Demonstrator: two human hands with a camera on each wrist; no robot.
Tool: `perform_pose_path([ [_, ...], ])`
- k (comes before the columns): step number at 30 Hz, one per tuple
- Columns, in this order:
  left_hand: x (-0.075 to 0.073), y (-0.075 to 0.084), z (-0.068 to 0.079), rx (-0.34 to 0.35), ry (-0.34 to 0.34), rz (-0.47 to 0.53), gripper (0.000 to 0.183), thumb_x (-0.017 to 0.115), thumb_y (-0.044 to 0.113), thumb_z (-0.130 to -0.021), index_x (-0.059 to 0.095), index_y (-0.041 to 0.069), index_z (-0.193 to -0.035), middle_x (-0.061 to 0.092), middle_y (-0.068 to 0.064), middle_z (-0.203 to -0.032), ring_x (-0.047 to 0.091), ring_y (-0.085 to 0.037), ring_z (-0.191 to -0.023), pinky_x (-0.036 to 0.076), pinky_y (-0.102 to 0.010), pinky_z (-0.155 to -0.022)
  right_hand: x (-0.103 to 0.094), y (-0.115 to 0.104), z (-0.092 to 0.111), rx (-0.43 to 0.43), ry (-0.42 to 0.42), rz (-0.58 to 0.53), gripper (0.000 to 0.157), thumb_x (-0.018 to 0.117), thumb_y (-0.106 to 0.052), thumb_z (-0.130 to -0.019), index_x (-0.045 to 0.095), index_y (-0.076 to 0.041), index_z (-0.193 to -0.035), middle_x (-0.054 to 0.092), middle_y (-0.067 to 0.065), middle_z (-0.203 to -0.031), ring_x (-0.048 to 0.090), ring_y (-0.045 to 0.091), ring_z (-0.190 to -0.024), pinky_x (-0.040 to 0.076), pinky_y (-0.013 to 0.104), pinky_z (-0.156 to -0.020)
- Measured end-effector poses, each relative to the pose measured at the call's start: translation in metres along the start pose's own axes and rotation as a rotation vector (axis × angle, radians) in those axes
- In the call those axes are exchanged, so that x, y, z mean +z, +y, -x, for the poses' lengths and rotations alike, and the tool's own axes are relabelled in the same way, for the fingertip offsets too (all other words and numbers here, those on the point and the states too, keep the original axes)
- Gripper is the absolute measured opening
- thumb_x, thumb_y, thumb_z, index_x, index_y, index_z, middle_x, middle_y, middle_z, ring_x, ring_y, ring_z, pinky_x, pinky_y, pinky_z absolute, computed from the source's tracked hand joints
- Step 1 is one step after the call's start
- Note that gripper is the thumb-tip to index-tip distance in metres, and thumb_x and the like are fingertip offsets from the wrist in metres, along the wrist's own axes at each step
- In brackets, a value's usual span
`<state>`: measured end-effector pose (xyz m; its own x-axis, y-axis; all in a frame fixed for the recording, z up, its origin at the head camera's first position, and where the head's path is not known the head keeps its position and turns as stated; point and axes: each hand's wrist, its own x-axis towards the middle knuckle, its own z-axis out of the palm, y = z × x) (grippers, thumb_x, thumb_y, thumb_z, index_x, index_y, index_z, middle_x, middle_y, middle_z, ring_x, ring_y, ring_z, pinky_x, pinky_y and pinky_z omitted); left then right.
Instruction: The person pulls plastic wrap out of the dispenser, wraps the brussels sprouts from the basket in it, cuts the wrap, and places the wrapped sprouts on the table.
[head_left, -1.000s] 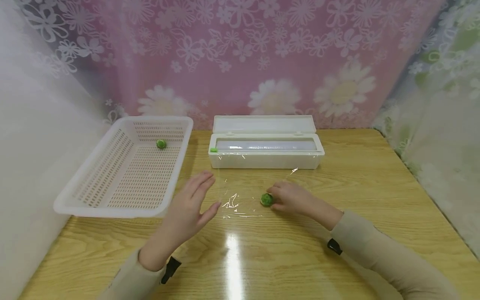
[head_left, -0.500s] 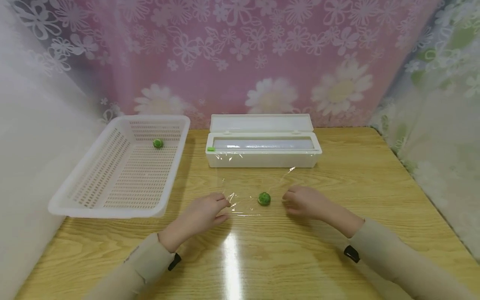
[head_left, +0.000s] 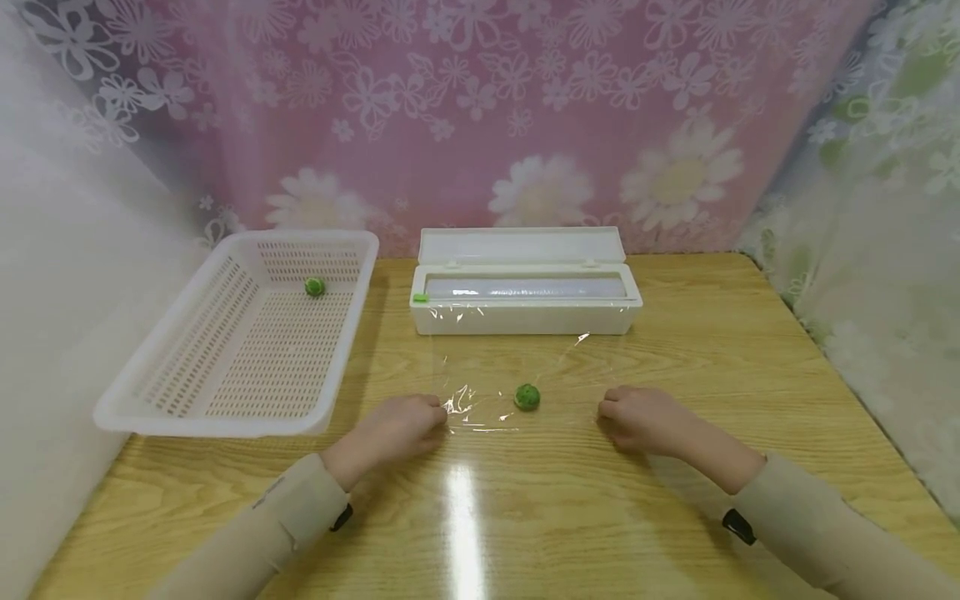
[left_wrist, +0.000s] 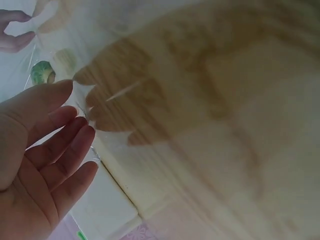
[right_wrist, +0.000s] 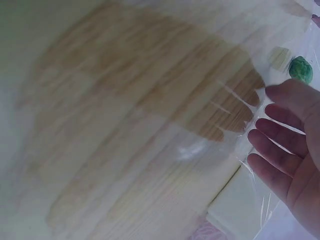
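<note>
A sheet of clear plastic wrap lies on the table, drawn from the white wrap dispenser with its lid raised. On the sheet sits a small green Brussels sprout. At the sheet's near left corner is my left hand, fingertips down at the film and table. My right hand is at the near right corner in the same way. In the wrist views, the thumb and fingers of the left hand and right hand are loosely bent, with a small gap between thumb and forefinger.
A white perforated basket stands on the left, with another Brussels sprout inside. The green cutter slider is at the dispenser's left end. A floral curtain hangs behind the wooden table.
My right hand has let go of the sprout and moved right to the wrap's corner. My left hand has come down from beside the basket to the left corner. The sprout stays on the wrap.
</note>
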<state>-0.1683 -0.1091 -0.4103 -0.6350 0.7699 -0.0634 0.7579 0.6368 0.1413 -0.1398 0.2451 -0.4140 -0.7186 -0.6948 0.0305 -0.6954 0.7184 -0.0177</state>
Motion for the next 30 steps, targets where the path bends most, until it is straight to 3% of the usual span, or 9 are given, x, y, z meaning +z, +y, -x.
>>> perform_pose_path([
  [4, 0.002, 0.000, -0.003, -0.012, -0.011, -0.006, 0.010, 0.065, 0.012, -0.078, 0.056, 0.013, -0.075, 0.045, 0.006, -0.070, 0.043, -0.009, -0.059, 0.040, -0.023, -0.051, 0.002, -0.002, -0.001, -0.029, 0.037, 0.052, 0.017, 0.065, -0.007, -0.075, 0.051, -0.014, -0.066, 0.041, -0.006, -0.063, 0.041, 0.009, -0.054, 0.038, 0.024, -0.045],
  [8, 0.004, 0.001, -0.008, -0.031, -0.022, -0.023, 0.008, 0.062, 0.012, -0.082, 0.057, 0.012, -0.075, 0.045, 0.005, -0.070, 0.042, -0.008, -0.059, 0.039, -0.021, -0.051, 0.002, -0.004, -0.003, -0.048, 0.041, 0.116, 0.023, 0.067, 0.000, -0.070, 0.048, -0.013, -0.065, 0.038, -0.005, -0.062, 0.038, 0.010, -0.054, 0.036, 0.023, -0.044],
  [16, 0.009, -0.002, -0.010, 0.058, 0.031, -0.119, 0.013, 0.057, 0.001, -0.081, 0.056, 0.012, -0.074, 0.044, 0.002, -0.068, 0.041, -0.009, -0.056, 0.037, -0.019, -0.046, 0.003, -0.005, -0.009, -0.089, -0.021, 0.242, 0.020, 0.067, 0.004, -0.071, 0.050, -0.008, -0.068, 0.042, 0.001, -0.065, 0.044, 0.014, -0.058, 0.039, 0.025, -0.045],
  [23, 0.006, -0.009, -0.010, -0.024, 0.031, -0.018, 0.012, 0.055, 0.011, -0.086, 0.052, 0.012, -0.075, 0.046, 0.004, -0.070, 0.046, -0.011, -0.060, 0.042, -0.024, -0.053, 0.005, 0.002, -0.013, -0.008, -0.018, 0.166, 0.014, 0.060, -0.002, -0.074, 0.049, -0.008, -0.068, 0.043, 0.000, -0.064, 0.044, 0.013, -0.055, 0.041, 0.023, -0.044],
  [30, -0.006, -0.013, -0.011, -0.001, 0.111, -0.004, 0.015, 0.058, 0.006, -0.082, 0.048, 0.011, -0.072, 0.042, 0.004, -0.066, 0.040, -0.010, -0.057, 0.037, -0.021, -0.048, -0.001, 0.007, -0.014, 0.004, 0.059, 0.170, 0.023, 0.061, -0.005, -0.078, 0.042, -0.008, -0.065, 0.039, 0.001, -0.063, 0.039, 0.013, -0.052, 0.038, 0.025, -0.042],
])
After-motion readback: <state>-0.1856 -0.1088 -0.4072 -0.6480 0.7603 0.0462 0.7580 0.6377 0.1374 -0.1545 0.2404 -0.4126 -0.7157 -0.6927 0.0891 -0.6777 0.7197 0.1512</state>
